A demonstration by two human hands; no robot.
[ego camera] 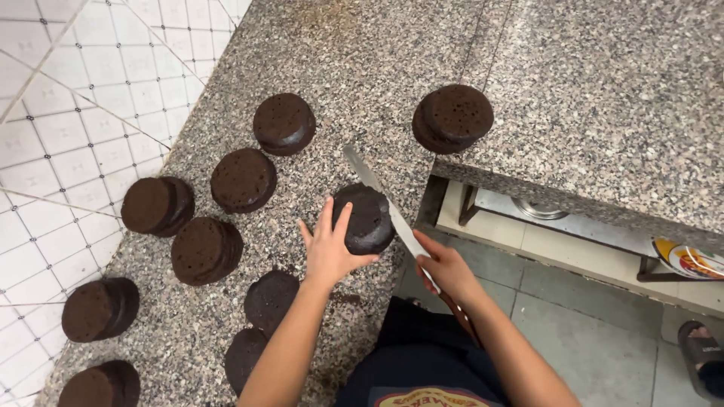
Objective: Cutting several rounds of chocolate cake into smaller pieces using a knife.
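Spread fingers (pixel 341 218) of the left hand (pixel 328 252) press flat against the side of a round dark chocolate cake (pixel 365 218), steadying it near the front edge of a speckled granite bench (pixel 354 68). The right hand (pixel 446 267) is closed around the handle of a long knife (pixel 381 203), whose blade lies across the cake's top and far side. The cake is small, thick and almost black, with a porous crumb. Nine or so matching cakes sit around it: two (pixel 283 123) (pixel 242 179) just beyond, a stacked pair (pixel 452 117) at the bench corner to the right, others (pixel 204 249) leftward toward the white tiled wall (pixel 75 113). Lower right, on the grey floor below the bench, lies a round orange-and-yellow packet (pixel 690 260), next to a black sandal (pixel 701 354).
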